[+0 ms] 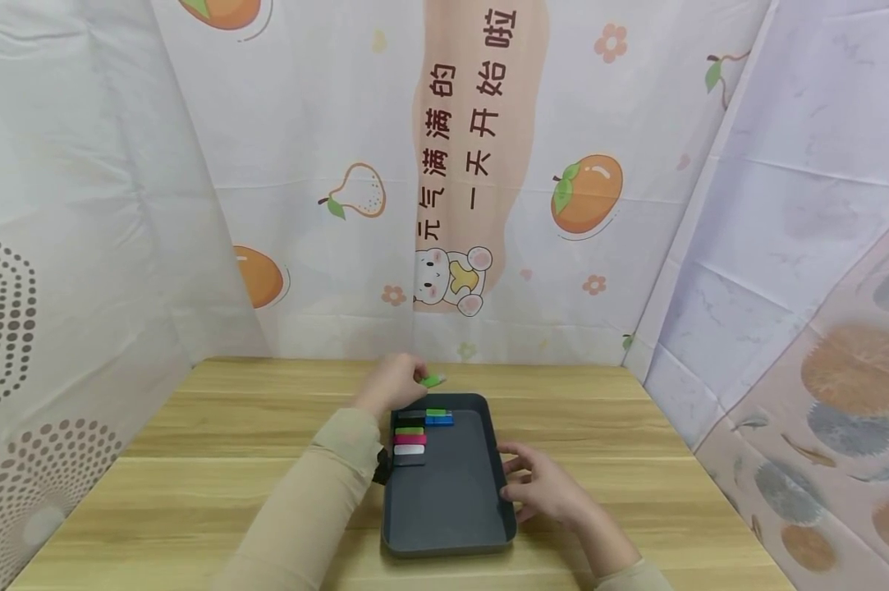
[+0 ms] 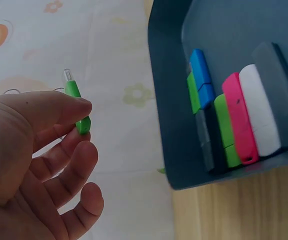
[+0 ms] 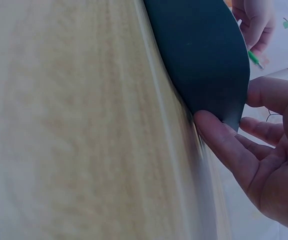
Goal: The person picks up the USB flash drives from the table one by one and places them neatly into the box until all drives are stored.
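My left hand (image 1: 394, 382) pinches a small green USB stick (image 2: 72, 91) with a clear tip between thumb and fingers, above the far left corner of a dark grey tray (image 1: 459, 501). Inside, along the tray's left side, lies a row of sticks: a grey one (image 2: 279, 95), a white one (image 2: 260, 112), a pink one (image 2: 240, 117), a green one (image 2: 225, 125) and a black one (image 2: 214, 142). Beside the black one, a blue stick (image 2: 201, 75) lies next to another green one (image 2: 192, 93). My right hand (image 1: 551, 491) touches the tray's right outer wall with fingers spread.
The tray stands on a wood-grain table (image 1: 607, 427). Behind the table hangs a white cloth (image 1: 304, 107) printed with fruit, and further cloths hang at the left (image 1: 82, 246) and right (image 1: 806, 205). A dark band (image 1: 382, 466) shows at my left wrist, beside the tray.
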A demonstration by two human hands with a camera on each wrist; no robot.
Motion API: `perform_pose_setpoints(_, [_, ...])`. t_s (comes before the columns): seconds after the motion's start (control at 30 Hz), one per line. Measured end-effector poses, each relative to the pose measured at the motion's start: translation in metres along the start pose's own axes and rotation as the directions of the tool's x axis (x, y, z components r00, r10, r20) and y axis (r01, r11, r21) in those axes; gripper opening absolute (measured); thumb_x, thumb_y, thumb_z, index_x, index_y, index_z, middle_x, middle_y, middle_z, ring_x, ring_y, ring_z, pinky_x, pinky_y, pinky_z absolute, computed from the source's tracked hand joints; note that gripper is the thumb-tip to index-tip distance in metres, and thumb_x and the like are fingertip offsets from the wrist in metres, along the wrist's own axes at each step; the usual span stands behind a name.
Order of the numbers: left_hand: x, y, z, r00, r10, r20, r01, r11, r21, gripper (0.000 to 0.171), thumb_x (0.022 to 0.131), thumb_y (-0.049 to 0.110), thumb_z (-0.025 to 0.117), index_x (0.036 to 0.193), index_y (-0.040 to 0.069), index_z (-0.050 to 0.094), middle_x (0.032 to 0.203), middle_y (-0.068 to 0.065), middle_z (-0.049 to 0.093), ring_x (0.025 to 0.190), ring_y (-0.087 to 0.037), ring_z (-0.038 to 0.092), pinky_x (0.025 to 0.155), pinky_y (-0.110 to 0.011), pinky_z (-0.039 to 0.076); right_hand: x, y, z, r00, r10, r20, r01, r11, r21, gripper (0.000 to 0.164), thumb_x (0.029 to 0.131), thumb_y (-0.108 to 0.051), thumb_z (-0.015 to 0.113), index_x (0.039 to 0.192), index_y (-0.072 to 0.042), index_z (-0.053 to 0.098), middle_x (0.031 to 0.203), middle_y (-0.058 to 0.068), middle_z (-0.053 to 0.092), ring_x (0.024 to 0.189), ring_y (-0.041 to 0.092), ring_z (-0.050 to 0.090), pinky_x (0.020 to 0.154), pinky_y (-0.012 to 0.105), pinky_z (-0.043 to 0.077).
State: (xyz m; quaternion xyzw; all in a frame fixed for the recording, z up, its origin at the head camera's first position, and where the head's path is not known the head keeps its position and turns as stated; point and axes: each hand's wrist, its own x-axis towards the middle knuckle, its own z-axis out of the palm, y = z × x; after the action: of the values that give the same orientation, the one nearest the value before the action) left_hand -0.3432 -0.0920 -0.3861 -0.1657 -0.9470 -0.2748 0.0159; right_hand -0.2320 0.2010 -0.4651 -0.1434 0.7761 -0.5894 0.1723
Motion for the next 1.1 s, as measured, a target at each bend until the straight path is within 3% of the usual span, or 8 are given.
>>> perform_pose_setpoints(0.4, [0.005, -0.012, 0.028, 0.999, -0.023, -0.026, 0.023, 1.0, 0.013, 0.013, 0.086, 0.012, 0.075, 0.099, 0.014, 0.077, 0.092, 0.003, 0.068, 0.083, -0.017, 0.06, 0.076, -0.037, 0.055, 0.001, 0.0, 0.001, 1.0, 0.004, 0.005, -0.004, 1.0, 0.008, 0.074, 0.088, 0.003, 0.068, 0.154, 0.0, 0.036, 0.128, 0.03, 0.05, 0.101, 0.034, 0.065, 0.063, 0.05, 0.061])
perform_pose_setpoints(0.63, [0.002, -0.008, 0.036, 0.999, -0.038, -0.005, 0.038, 0.999, -0.005, 0.017, 0.086, 0.008, 0.073, 0.102, 0.012, 0.078, 0.1, 0.0, 0.07, 0.088, -0.019, 0.062, 0.082, -0.041, 0.056, 0.001, -0.001, 0.0, 1.0, -0.002, 0.008, 0.002, 1.0, 0.003, 0.075, 0.087, 0.003, 0.068, 0.155, 0.0, 0.036, 0.128, 0.03, 0.051, 0.102, 0.035, 0.064, 0.063, 0.051, 0.061])
perform_pose_setpoints(1.1, [0.002, -0.007, 0.055, 0.997, -0.068, 0.027, 0.067, 0.997, 0.029, 0.02, 0.089, 0.008, 0.072, 0.108, 0.011, 0.077, 0.108, -0.002, 0.071, 0.092, -0.02, 0.063, 0.083, -0.042, 0.056, 0.0, 0.0, 0.0, 1.0, -0.003, 0.008, 0.003, 1.0, 0.013, 0.075, 0.087, 0.004, 0.068, 0.155, 0.001, 0.035, 0.128, 0.03, 0.051, 0.102, 0.036, 0.065, 0.064, 0.051, 0.061])
